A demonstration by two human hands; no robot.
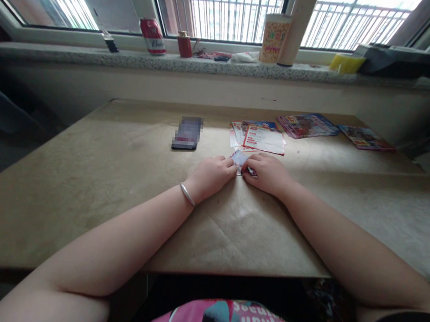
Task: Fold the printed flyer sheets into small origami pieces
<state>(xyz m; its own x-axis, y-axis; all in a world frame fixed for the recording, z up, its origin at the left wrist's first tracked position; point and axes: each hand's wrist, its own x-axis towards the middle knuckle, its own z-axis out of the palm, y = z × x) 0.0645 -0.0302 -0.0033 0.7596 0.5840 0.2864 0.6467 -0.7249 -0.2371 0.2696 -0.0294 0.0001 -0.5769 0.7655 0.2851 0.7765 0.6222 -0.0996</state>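
Observation:
Both hands meet over a small piece of printed paper [239, 158] with pale blue colouring, low on the tabletop near its middle. My left hand [214, 175], with a silver bangle at the wrist, has its fingers closed on the paper's left side. On the other side my right hand [268, 174] grips the paper with bent fingers. Much of the paper is covered by the fingers, so its full shape and any folds are hard to make out. Just beyond the hands lies a loose pile of printed leaflets [265, 140], a white sheet with red print on top.
A phone [187, 133] lies left of the leaflets. Two stacks of colourful booklets, the nearer one [307, 125] and a farther one [366, 138], rest at the back right. Along the windowsill [207, 67] stand a red can [152, 37], a red bottle [184, 44] and a patterned cup [274, 39].

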